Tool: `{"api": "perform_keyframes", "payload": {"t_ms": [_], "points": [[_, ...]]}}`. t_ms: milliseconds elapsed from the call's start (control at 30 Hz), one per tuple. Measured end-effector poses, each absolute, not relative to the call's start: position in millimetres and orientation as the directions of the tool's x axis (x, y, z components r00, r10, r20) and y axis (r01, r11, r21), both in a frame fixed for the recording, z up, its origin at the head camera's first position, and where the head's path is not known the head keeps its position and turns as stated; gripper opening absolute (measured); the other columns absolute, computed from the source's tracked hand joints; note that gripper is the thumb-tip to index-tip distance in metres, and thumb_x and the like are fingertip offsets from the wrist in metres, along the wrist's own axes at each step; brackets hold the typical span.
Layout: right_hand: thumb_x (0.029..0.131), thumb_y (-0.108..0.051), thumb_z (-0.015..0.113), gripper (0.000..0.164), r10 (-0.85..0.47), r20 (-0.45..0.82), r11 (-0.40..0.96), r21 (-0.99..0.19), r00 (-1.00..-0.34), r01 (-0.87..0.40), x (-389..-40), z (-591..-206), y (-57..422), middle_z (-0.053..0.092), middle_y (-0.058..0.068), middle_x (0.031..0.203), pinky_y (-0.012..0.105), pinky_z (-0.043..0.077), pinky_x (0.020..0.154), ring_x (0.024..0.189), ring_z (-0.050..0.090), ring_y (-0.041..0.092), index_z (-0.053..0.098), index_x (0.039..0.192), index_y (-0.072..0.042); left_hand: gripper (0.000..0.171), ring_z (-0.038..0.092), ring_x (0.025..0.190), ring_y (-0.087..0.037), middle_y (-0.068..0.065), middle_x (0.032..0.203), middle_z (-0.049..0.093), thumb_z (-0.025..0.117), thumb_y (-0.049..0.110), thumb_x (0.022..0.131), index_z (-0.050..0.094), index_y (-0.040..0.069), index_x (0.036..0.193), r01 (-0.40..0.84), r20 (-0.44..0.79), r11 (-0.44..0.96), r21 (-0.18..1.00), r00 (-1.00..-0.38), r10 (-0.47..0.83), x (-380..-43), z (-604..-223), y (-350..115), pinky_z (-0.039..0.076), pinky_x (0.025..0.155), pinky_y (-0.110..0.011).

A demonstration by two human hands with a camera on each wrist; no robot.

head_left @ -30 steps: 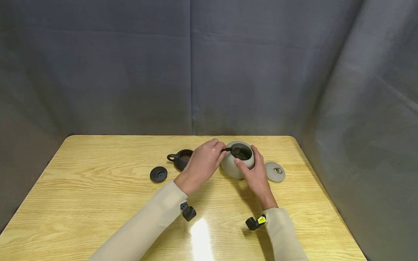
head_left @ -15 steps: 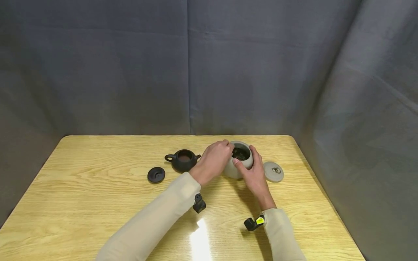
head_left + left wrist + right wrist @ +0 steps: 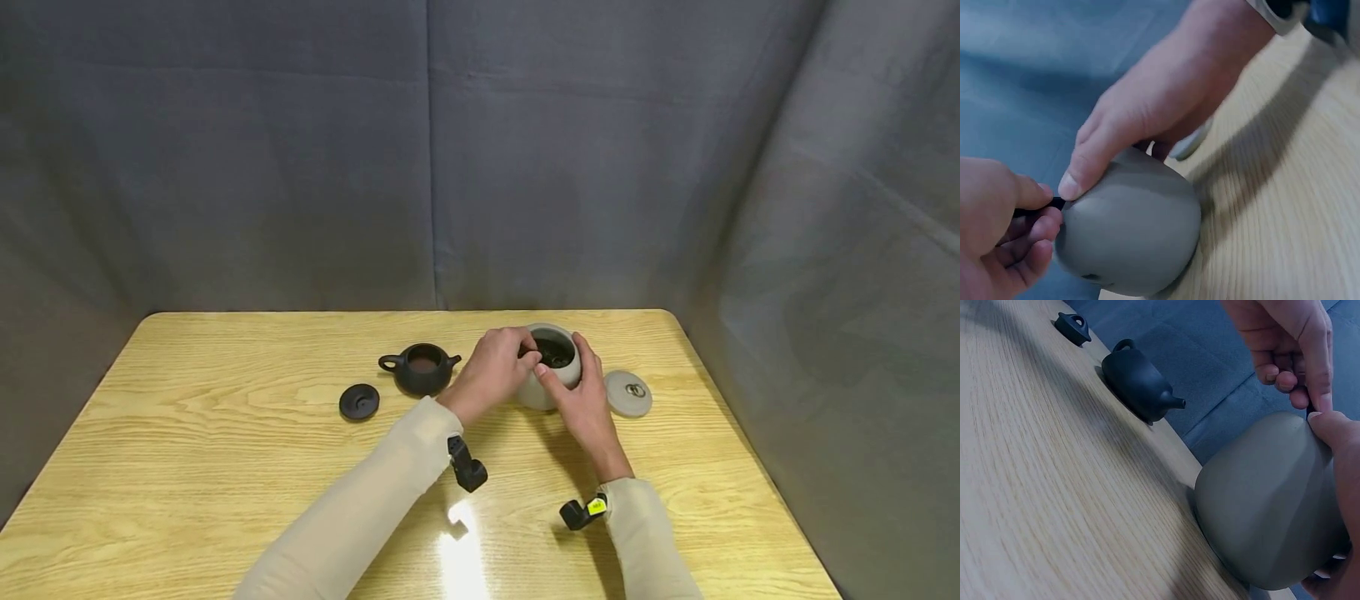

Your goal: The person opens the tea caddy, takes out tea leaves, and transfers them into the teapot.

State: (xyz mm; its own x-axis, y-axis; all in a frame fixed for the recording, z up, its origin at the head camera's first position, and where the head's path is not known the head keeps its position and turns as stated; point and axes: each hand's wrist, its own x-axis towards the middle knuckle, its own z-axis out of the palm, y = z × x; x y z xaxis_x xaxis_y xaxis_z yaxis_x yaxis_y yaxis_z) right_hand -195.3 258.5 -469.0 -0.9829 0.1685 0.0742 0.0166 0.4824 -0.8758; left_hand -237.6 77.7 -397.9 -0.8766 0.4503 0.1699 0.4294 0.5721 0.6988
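A round grey jar (image 3: 538,395) stands at the back of the table, its mouth uncovered, with dark leaves (image 3: 557,358) inside. My right hand (image 3: 588,405) grips the jar at its right side, thumb on the near rim and fingers round the far side. At the jar's left rim, my left hand (image 3: 491,372) pinches the black handle of a spoon (image 3: 1056,203) between thumb and fingers. The spoon's bowl is hidden in the jar. In the right wrist view, the left fingertips (image 3: 1321,400) are right beside the right thumb.
A dark teapot (image 3: 422,381) without its lid stands left of the jar, spout toward it. The teapot lid (image 3: 359,402) lies nearer me on the left. Right of the jar lies its grey lid (image 3: 628,395) with a ring-shaped mark. Grey curtains (image 3: 480,167) surround the wooden table (image 3: 225,467).
My left hand has moved right to the jar's rim, and the spoon's bowl has gone from sight into the jar. The teapot's spout has come into view. My right hand keeps its grip.
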Motion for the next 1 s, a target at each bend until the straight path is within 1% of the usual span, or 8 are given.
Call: {"api": "perform_keyframes", "payload": {"t_ms": [100, 233, 300, 467, 600, 767, 867, 1000], "points": [[0.098, -0.063, 0.069, 0.096, 0.170, 0.070, 0.470, -0.882, -0.983, 0.019, -194, -468, 259, 0.024, 0.011, 0.175, 0.060, 0.040, 0.122, 0.153, 0.041, 0.034, 0.018, 0.172, -0.029, 0.013, 0.071, 0.094, -0.020, -0.008, 0.107, 0.078, 0.069, 0.018, 0.106, 0.078, 0.009, 0.105, 0.380, 0.160, 0.531, 0.757, -0.896, 0.414, -238, -400, 75, 0.057, 0.078, -0.033], [0.098, -0.063, 0.069, 0.097, 0.167, 0.073, 0.461, -0.887, -0.983, 0.013, -195, -469, 259, 0.023, 0.011, 0.175, 0.060, 0.040, 0.123, 0.154, 0.040, 0.034, 0.018, 0.172, -0.026, 0.013, 0.068, 0.090, -0.018, -0.006, 0.107, 0.078, 0.071, 0.022, 0.104, 0.080, 0.012, 0.104, 0.309, 0.135, 0.482, 0.820, -0.922, 0.362, -238, -403, 70, 0.052, 0.073, -0.029], [0.098, -0.063, 0.069, 0.097, 0.166, 0.071, 0.458, -0.889, -0.984, 0.013, -195, -470, 259, 0.022, 0.011, 0.176, 0.061, 0.039, 0.124, 0.155, 0.039, 0.034, 0.018, 0.172, -0.028, 0.013, 0.066, 0.085, -0.016, -0.004, 0.105, 0.078, 0.071, 0.023, 0.104, 0.081, 0.014, 0.103, 0.280, 0.127, 0.457, 0.844, -0.933, 0.337, -238, -405, 68, 0.051, 0.069, -0.027], [0.097, -0.064, 0.069, 0.095, 0.171, 0.062, 0.453, -0.891, -0.983, 0.023, -196, -470, 258, 0.022, 0.010, 0.176, 0.060, 0.037, 0.125, 0.156, 0.038, 0.033, 0.018, 0.171, -0.034, 0.013, 0.064, 0.076, -0.013, -0.004, 0.098, 0.079, 0.071, 0.023, 0.103, 0.082, 0.015, 0.102, 0.219, 0.103, 0.393, 0.893, -0.949, 0.297, -237, -407, 60, 0.050, 0.065, -0.025], [0.097, -0.064, 0.070, 0.095, 0.175, 0.059, 0.449, -0.893, -0.983, 0.026, -196, -470, 257, 0.022, 0.010, 0.176, 0.059, 0.036, 0.126, 0.157, 0.038, 0.033, 0.019, 0.171, -0.033, 0.013, 0.068, 0.075, -0.013, -0.005, 0.096, 0.079, 0.072, 0.023, 0.103, 0.082, 0.015, 0.103, 0.188, 0.089, 0.365, 0.912, -0.959, 0.270, -235, -406, 54, 0.052, 0.066, -0.027], [0.097, -0.062, 0.071, 0.097, 0.178, 0.069, 0.453, -0.891, -0.982, 0.020, -195, -468, 256, 0.023, 0.011, 0.176, 0.059, 0.034, 0.128, 0.159, 0.035, 0.033, 0.019, 0.172, -0.027, 0.012, 0.073, 0.078, -0.016, -0.002, 0.102, 0.080, 0.072, 0.024, 0.103, 0.082, 0.017, 0.103, 0.175, 0.096, 0.352, 0.919, -0.968, 0.231, -234, -405, 45, 0.056, 0.068, -0.029], [0.097, -0.061, 0.071, 0.098, 0.180, 0.075, 0.456, -0.890, -0.981, 0.016, -195, -467, 255, 0.023, 0.011, 0.176, 0.059, 0.033, 0.128, 0.159, 0.035, 0.033, 0.020, 0.172, -0.024, 0.011, 0.072, 0.078, -0.016, -0.003, 0.097, 0.079, 0.072, 0.024, 0.103, 0.082, 0.018, 0.103, 0.167, 0.097, 0.350, 0.922, -0.973, 0.207, -234, -405, 41, 0.056, 0.067, -0.029], [0.097, -0.060, 0.071, 0.097, 0.182, 0.076, 0.448, -0.894, -0.980, 0.014, -194, -467, 255, 0.024, 0.011, 0.176, 0.058, 0.034, 0.128, 0.159, 0.036, 0.033, 0.020, 0.172, -0.026, 0.011, 0.071, 0.076, -0.015, -0.004, 0.090, 0.077, 0.073, 0.024, 0.102, 0.081, 0.017, 0.102, 0.173, 0.111, 0.345, 0.923, -0.975, 0.191, -233, -404, 38, 0.054, 0.065, -0.028]]}}
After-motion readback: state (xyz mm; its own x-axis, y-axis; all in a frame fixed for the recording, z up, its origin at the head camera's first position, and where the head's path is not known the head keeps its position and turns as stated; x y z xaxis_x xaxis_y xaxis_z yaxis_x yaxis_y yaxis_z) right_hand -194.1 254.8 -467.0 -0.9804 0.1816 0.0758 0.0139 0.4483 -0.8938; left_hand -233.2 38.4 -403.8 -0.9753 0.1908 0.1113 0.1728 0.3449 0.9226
